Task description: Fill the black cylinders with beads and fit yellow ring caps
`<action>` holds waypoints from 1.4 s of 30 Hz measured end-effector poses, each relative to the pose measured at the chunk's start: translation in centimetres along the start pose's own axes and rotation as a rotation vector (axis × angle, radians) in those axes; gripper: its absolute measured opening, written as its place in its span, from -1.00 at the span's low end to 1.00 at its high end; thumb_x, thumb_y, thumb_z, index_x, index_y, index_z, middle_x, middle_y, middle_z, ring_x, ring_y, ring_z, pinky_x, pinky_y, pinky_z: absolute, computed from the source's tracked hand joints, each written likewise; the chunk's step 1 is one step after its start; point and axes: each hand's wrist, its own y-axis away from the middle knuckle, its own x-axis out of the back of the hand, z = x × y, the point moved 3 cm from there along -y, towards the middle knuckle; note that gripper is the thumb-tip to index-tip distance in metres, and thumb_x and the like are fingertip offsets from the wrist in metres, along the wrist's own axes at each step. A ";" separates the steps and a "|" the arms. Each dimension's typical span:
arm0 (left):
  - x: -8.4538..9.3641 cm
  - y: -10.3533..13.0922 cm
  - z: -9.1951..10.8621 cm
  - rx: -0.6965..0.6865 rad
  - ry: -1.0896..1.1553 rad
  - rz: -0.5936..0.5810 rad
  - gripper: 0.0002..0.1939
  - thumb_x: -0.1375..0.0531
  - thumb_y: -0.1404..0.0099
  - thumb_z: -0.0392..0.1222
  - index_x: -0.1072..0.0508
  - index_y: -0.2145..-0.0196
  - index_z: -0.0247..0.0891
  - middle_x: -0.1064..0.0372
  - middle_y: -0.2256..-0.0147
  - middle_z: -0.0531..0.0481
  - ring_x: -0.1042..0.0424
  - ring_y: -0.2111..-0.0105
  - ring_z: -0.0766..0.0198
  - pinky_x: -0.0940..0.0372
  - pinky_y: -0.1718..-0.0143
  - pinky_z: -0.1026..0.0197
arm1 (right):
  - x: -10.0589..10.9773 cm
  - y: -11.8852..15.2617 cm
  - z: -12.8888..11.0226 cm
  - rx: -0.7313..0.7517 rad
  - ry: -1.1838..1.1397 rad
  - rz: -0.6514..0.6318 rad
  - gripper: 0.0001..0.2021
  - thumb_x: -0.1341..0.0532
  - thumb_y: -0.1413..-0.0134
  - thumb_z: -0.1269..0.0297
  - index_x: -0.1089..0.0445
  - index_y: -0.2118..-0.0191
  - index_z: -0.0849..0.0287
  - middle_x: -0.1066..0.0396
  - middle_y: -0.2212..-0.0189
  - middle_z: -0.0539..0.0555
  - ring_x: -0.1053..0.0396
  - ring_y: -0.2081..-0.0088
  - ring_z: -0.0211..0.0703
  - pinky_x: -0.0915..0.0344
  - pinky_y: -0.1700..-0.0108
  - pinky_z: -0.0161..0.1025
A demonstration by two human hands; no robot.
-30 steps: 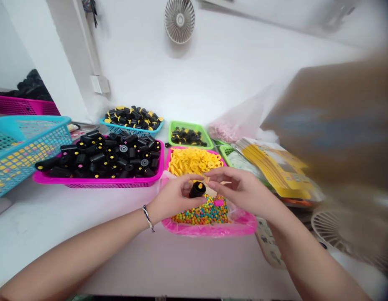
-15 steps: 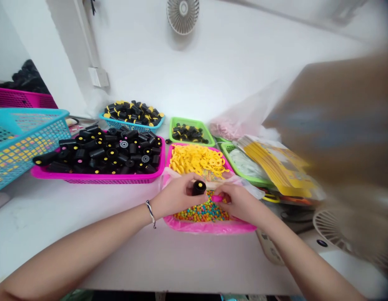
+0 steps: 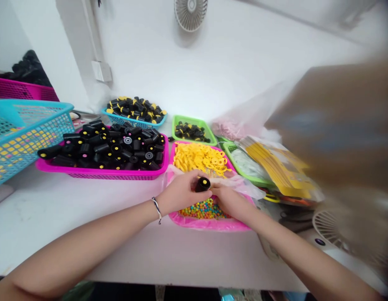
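Black cylinder [image 3: 202,184] seen as smooth, fairly glossy plastic. Heaped black parts [image 3: 101,148]: smooth plastic, low sheen. Magenta basket [image 3: 100,173] and blue basket [image 3: 56,129] made of perforated plastic. Yellow pieces [image 3: 200,156] read as smooth plastic; beads [image 3: 202,210] seen as smooth. Pink tray [image 3: 209,225] lined with thin, crinkled film [image 3: 248,186]. Tabletop [image 3: 134,242] finished smooth, soft sheen. Stacked packs [image 3: 275,171] read as printed card, partly glossy. Bracelet [image 3: 156,210] braided from cord. Carton [image 3: 332,125] blurred, matt cardboard look.
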 end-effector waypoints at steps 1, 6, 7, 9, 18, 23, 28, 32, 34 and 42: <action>0.0 0.0 0.0 -0.001 0.007 0.000 -0.72 -0.23 -0.14 -0.15 -0.33 0.19 -0.23 -0.43 0.29 0.01 -0.43 0.31 0.26 -0.33 0.25 0.22 | -0.2 -0.2 -0.3 -0.003 -0.030 -0.007 -0.74 -0.06 0.17 0.61 -0.43 0.45 0.17 -0.48 0.40 0.10 -0.39 0.28 -0.11 -0.25 0.20 -0.26; 0.0 0.1 0.2 -0.011 -0.004 0.020 -0.71 -0.24 -0.14 -0.14 -0.35 0.18 -0.23 -0.44 0.29 0.00 -0.44 0.31 0.26 -0.33 0.25 0.23 | -0.8 -0.6 -1.5 -0.035 -0.208 -0.034 -0.73 -0.06 0.21 0.60 -0.44 0.49 0.15 -0.47 0.47 0.02 -0.38 0.30 -0.12 -0.25 0.21 -0.27; 0.1 0.1 0.3 -0.014 -0.011 0.030 -0.72 -0.24 -0.14 -0.14 -0.36 0.18 -0.24 -0.44 0.29 0.00 -0.44 0.30 0.26 -0.33 0.25 0.23 | -0.9 -0.6 -1.5 -0.052 -0.244 -0.039 -0.74 -0.07 0.21 0.59 -0.44 0.49 0.15 -0.46 0.49 0.01 -0.37 0.31 -0.12 -0.25 0.23 -0.27; 0.2 0.1 0.5 -0.010 -0.020 0.044 -0.71 -0.25 -0.13 -0.14 -0.39 0.19 -0.25 -0.45 0.27 0.00 -0.44 0.28 0.25 -0.33 0.23 0.23 | -0.8 -0.5 -1.4 -0.089 -0.322 -0.047 -0.79 -0.10 0.21 0.56 -0.43 0.49 0.17 -0.44 0.51 -0.01 -0.36 0.34 -0.13 -0.24 0.26 -0.28; 0.5 0.0 0.6 0.010 -0.010 0.074 -0.60 -0.30 -0.09 -0.12 -0.44 0.09 -0.22 -0.48 0.18 -0.01 -0.45 0.24 0.25 -0.33 0.18 0.23 | 0.4 0.6 -1.4 -0.180 -0.674 -0.054 -0.91 -0.23 0.09 0.32 -0.38 0.40 0.22 -0.37 0.40 -0.01 -0.30 0.34 -0.25 -0.25 0.27 -0.29; 0.3 -0.1 0.1 0.011 0.036 0.034 -0.61 -0.31 -0.08 -0.13 -0.46 0.11 -0.23 -0.49 0.19 -0.02 -0.46 0.23 0.26 -0.32 0.14 0.24 | 1.9 2.0 -0.9 -0.219 -0.795 0.024 -0.80 -0.28 0.08 0.22 -0.40 0.30 0.18 -0.42 0.27 0.04 -0.36 0.23 -0.21 -0.27 0.13 -0.22; 0.0 0.1 0.1 0.006 -0.044 -0.076 -0.55 -0.33 -0.04 -0.12 -0.47 0.07 -0.18 -0.50 0.27 0.03 -0.43 0.32 0.29 -0.29 0.25 0.27 | 3.4 2.5 -1.0 -0.243 -0.875 0.136 -0.74 -0.26 0.04 0.15 -0.37 0.21 0.13 -0.43 0.28 0.04 -0.41 0.30 -0.23 -0.36 0.17 -0.19; 0.0 0.2 0.4 -0.016 -0.176 -0.096 -0.59 -0.32 -0.04 -0.06 -0.51 0.12 -0.17 -0.42 0.45 0.10 -0.32 0.47 0.35 -0.16 0.45 0.33 | 4.4 1.9 -2.4 -0.166 -0.709 0.207 -0.81 -0.23 0.02 0.24 -0.42 0.24 0.15 -0.47 0.34 0.06 -0.45 0.28 -0.15 -0.39 0.17 -0.15; 0.0 0.2 0.6 -0.028 -0.182 -0.096 -0.62 -0.31 -0.05 -0.05 -0.51 0.15 -0.19 -0.39 0.48 0.11 -0.29 0.49 0.36 -0.13 0.48 0.34 | 5.0 1.7 -3.2 -0.092 -0.489 0.254 -0.84 -0.18 0.00 0.34 -0.46 0.26 0.16 -0.50 0.34 0.08 -0.46 0.31 -0.15 -0.38 0.19 -0.16; 0.0 0.2 0.5 -0.009 -0.133 -0.080 -0.56 -0.32 -0.05 -0.05 -0.48 0.09 -0.20 -0.44 0.40 0.07 -0.36 0.43 0.31 -0.22 0.39 0.30 | 6.2 1.9 -4.9 0.158 -0.085 0.397 -0.66 -0.05 0.01 0.58 -0.50 0.25 0.11 -0.48 0.22 0.10 -0.44 0.20 -0.16 -0.36 0.12 -0.19</action>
